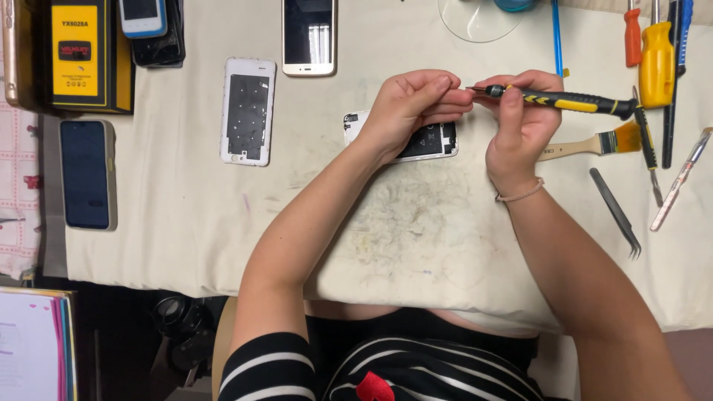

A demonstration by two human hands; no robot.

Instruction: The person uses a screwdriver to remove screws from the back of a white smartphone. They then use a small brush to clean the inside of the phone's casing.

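**Screwdriver tip pinched over an opened phone**

Nearest the camera, a striped top is seen below the cloth-covered table. Above it, the screwdriver is held level in the right hand, which is closed around its black-and-yellow grip. Its thin metal tip is pinched by the fingertips of the left hand, so the two hands meet. Just under them the opened phone lies flat, partly hidden by the left hand. The screwdriver is judged light and stiff, best taken by its ribbed handle; the phone is judged light but fragile, best gripped by its edges. A brush and tweezers lie to the right, a white back cover to the left.
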